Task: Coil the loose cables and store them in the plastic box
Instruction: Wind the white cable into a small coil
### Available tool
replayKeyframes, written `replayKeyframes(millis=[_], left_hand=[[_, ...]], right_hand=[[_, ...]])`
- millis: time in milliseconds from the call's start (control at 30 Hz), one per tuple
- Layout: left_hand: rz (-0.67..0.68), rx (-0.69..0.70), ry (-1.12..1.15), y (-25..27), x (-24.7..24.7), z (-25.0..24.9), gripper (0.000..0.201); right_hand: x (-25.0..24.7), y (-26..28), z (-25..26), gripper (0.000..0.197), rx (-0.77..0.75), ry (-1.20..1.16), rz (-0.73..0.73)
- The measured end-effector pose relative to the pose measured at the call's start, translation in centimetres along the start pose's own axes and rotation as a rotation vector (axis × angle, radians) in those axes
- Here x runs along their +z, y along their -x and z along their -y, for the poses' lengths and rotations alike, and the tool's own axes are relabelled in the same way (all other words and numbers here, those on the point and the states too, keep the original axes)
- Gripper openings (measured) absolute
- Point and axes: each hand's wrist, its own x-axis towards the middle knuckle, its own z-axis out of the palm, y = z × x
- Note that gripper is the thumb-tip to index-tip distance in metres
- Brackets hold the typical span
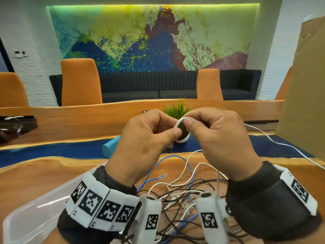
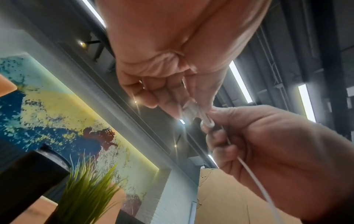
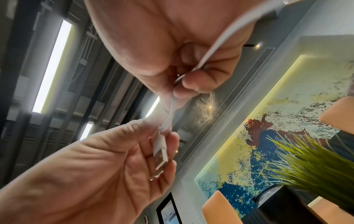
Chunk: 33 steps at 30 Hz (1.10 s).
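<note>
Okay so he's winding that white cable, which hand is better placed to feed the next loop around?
Probably the right hand. The white cable runs loose to the table on its side, through its fingers. The left hand pinches the small coil with the USB plug in its palm, so it should hold.

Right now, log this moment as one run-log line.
stage: coiling | left hand: pinches white cable loop, USB plug end | right hand: pinches loop | plastic box: no coil visible | loose cables: on table
</note>
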Motion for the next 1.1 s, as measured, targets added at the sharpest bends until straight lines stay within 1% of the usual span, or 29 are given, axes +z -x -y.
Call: replayKeyframes(millis=[133, 200, 267, 300, 367, 467, 533, 600, 633, 667, 733, 800, 833, 1000, 1100], left_hand=[[-0.014, 0.023, -0.082, -0.1, -0.4, 0.4, 0.003], [-0.014, 0.046, -0.188, -0.1, -0.7, 0.6, 0.005], [-0.027, 0.055, -0.298, -0.2, -1.2, 0.9, 0.008], [-0.038, 0.037, -0.303, -0.3, -1.6, 1.0, 0.009], [-0.067, -0.028, -0.240, -0.7, -2.7, 1.3, 0.011], [-0.105, -0.093, -0.115, -1.0, -4.0, 1.1, 0.011], [-0.090, -0.150, -0.004, -1.0, -4.2, 1.0, 0.011], [-0.051, -0.190, 0.072, -1.0, -3.8, 1.0, 0.011], [-0.028, -0.197, 0.091, -1.0, -3.6, 0.9, 0.011], [-0.006, -0.196, 0.099, -0.9, -3.4, 0.8, 0.011], [0.030, -0.170, 0.091, -0.8, -3.2, 0.5, 0.011], [0.050, -0.145, 0.073, -0.7, -3.1, 0.4, 0.014], [0.057, -0.144, 0.069, -0.7, -3.1, 0.4, 0.014], [0.105, -0.173, 0.080, -0.8, -3.2, 0.6, 0.016], [0.147, -0.184, 0.135, -0.7, -2.9, 0.7, 0.027]], right_hand=[[0.4, 0.1, -0.2, 0.012, 0.021, -0.011, -0.022], [0.6, 0.2, -0.2, 0.012, 0.031, -0.015, -0.009], [0.7, 0.2, -0.4, 0.015, 0.054, 0.005, 0.064], [0.7, 0.2, -0.6, 0.016, 0.068, 0.038, 0.116], [0.3, 0.1, -1.2, 0.015, 0.090, 0.165, 0.184], [-0.5, 0.0, -2.2, 0.017, 0.133, 0.391, 0.222], [-0.8, 0.1, -2.4, 0.018, 0.179, 0.499, 0.244], [-0.8, 0.1, -2.4, 0.017, 0.201, 0.529, 0.226], [-0.8, 0.0, -2.4, 0.016, 0.218, 0.475, 0.185], [-0.8, -0.1, -2.3, 0.016, 0.249, 0.347, 0.116], [-0.8, -0.4, -1.7, 0.016, 0.353, -0.084, -0.023], [-0.8, -0.6, -0.6, 0.016, 0.462, -0.492, -0.077], [-0.9, -0.6, -0.2, 0.016, 0.497, -0.617, -0.077], [-1.0, -0.8, 0.0, 0.019, 0.591, -0.922, -0.038], [-0.9, -0.9, -0.1, 0.019, 0.630, -1.086, -0.033]])
